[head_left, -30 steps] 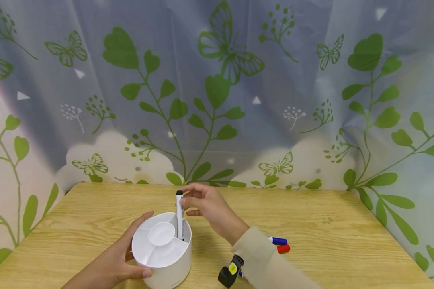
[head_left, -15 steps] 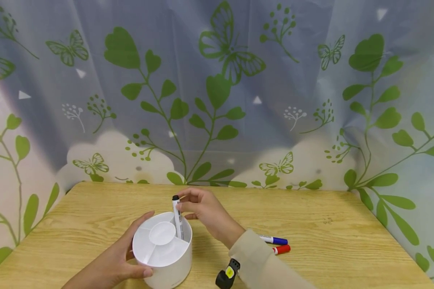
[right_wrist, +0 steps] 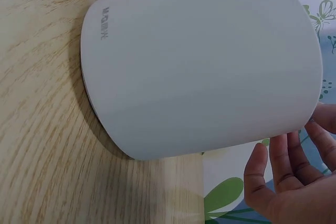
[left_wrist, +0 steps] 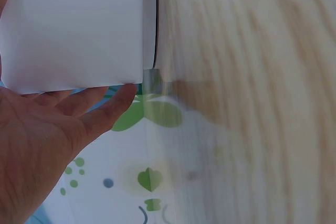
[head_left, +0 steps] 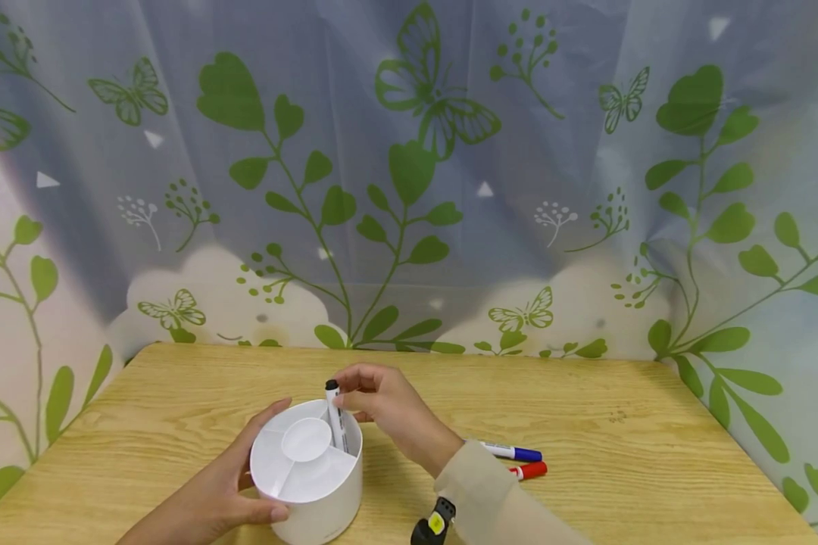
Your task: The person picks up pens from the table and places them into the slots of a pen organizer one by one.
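Right hand (head_left: 382,401): fingertips pinched on the marker just under its black cap, thumb and forefinger curled round the barrel; wrist slanting down to a beige sleeve (head_left: 491,499); fingers loosely curled beside the holder wall in the right wrist view (right_wrist: 286,182).
Marker (head_left: 335,416): white barrel, black cap up; nearly upright, tilted a little left at the top; lower end down inside the far right compartment of the holder, cap well above the rim.
Left hand (head_left: 218,492): cupped on the holder's near left side, thumb pressed on the front of the rim, fingers spread flat along the wall; palm and fingers against the white wall in the left wrist view (left_wrist: 47,129).
Holder (head_left: 313,503): white round tub, small round cup in the middle, dividers fanning out to the rim; standing on the table between the two hands; grey lettering on its wall (right_wrist: 105,24).
Blue marker (head_left: 511,452): flat on the table, right of the right wrist, apart from it.
Red marker (head_left: 530,471): flat, just beside the blue one, nearer the front.
Wrist device (head_left: 431,528): black with a yellow mark, under the sleeve.
Table (head_left: 620,424): pale wood grain.
Backdrop (head_left: 409,174): curtain printed with green leaves and butterflies.
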### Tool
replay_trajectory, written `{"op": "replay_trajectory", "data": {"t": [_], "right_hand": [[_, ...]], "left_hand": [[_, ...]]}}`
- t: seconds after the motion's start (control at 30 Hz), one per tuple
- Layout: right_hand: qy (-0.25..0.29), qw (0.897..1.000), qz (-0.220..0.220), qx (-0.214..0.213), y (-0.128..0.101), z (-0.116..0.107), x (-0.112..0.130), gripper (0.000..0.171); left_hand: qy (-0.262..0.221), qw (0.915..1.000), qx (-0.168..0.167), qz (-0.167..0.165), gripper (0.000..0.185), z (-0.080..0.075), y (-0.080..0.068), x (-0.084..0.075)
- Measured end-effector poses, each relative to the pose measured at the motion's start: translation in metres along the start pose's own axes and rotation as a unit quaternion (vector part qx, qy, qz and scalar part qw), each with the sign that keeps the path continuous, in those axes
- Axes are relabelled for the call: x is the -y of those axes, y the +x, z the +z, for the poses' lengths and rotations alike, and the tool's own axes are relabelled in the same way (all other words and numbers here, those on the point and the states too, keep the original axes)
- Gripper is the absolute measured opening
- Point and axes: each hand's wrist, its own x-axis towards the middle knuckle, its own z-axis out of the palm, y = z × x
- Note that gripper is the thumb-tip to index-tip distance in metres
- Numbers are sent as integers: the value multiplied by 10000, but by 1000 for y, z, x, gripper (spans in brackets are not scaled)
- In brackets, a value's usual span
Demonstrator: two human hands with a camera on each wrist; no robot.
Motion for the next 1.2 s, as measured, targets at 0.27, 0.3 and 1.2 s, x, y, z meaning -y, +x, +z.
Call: {"op": "replay_trajectory", "data": {"t": [0.27, 0.3, 1.2], "right_hand": [[-3, 10000, 7, 2, -2, 0, -2, 24], [-8, 10000, 5, -6, -2, 0, -2, 23], [-900, 9956, 261, -7, -44, -78, 15, 23]], "left_hand": [[70, 9999, -31, 74, 108, 0, 0, 1], [63, 9999, -29, 83, 108, 0, 0, 1], [-156, 9996, 218, -27, 116, -14, -4, -4]]}}
